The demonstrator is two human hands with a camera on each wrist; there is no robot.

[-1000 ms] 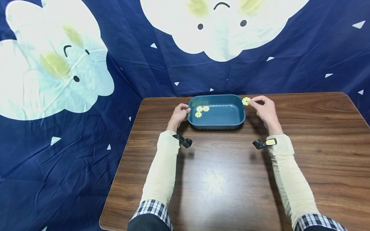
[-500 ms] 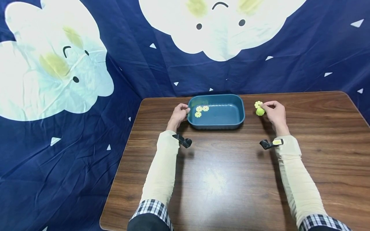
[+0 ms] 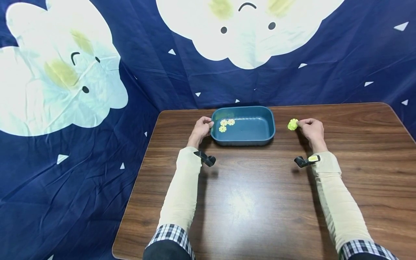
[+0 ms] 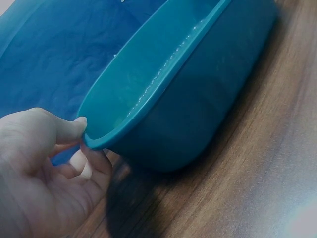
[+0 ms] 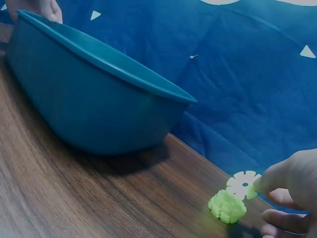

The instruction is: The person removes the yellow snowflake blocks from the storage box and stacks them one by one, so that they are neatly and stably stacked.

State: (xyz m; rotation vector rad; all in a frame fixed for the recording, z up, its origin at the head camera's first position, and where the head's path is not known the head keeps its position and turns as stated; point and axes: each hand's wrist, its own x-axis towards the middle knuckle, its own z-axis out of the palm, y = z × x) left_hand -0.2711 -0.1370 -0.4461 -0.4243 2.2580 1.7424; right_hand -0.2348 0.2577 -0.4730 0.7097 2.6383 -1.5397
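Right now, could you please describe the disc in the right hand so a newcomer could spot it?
On the wooden table, find the blue-green box. To its right, the right hand pinches the disc: flat, pale and notched like a flower, with a central hole, unlike the rounded, bumpy green cluster close by.

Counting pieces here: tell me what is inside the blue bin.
Three yellow flower-shaped pieces lie inside the blue bin, toward its left end. Its near wall hides its inner face and anything against it.
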